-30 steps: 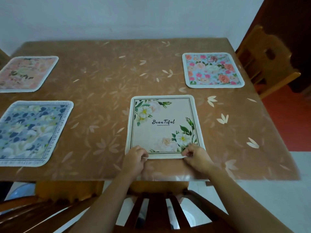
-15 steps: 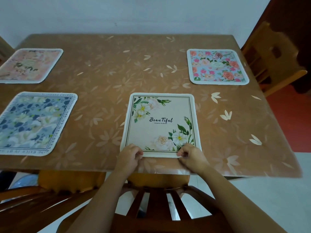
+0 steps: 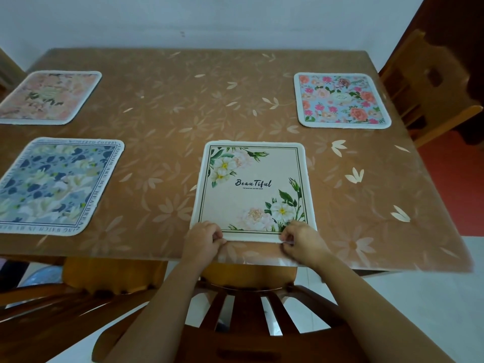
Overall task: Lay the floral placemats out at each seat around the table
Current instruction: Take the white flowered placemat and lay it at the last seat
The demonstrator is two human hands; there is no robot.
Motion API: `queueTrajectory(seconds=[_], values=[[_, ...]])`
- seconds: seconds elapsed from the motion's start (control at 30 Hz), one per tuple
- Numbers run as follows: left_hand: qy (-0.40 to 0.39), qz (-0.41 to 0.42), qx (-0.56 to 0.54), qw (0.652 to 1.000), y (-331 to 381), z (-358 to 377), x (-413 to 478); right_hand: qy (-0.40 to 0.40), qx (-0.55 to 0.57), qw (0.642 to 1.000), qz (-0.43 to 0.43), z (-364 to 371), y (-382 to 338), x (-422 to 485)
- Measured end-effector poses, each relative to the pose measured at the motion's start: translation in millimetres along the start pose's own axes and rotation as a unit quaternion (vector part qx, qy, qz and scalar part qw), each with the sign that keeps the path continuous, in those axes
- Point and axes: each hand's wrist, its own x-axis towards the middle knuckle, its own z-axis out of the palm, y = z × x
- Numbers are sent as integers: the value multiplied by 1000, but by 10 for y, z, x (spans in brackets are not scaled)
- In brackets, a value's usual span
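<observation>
Both hands, left hand [image 3: 203, 238] and right hand [image 3: 301, 241], are pinched on the near corners of the cream mat [image 3: 252, 189], which lies flat at the near edge of the table [image 3: 170, 121]. A brown leaf-patterned cover is spread over the table. Three other mats are laid: blue [image 3: 56, 186], peach [image 3: 48, 96], pink-flowered [image 3: 340, 99]. A chair [image 3: 429, 85] is placed at the right, before a pale wall [image 3: 235, 19].
</observation>
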Motion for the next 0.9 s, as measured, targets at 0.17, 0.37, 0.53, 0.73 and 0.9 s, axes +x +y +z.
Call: queueTrajectory(seconds=[0.17, 0.37, 0.53, 0.73, 0.9], values=[[4, 8, -11, 1000, -13, 6, -22, -10, -18, 1000, 6, 5, -9, -17], [19, 5, -1, 1000, -27, 27, -27, -7, -27, 999, -15, 45, 7, -58], [24, 5, -2, 1000, -27, 31, -35, 28, -15, 999, -24, 28, 55, -75], [11, -15, -4, 1000, 2, 33, -24, 64, -28, 997, -25, 67, 30, -95], [30, 9, 41, 999, 88, 91, 2, 70, -46, 996, -26, 125, 12, -13]])
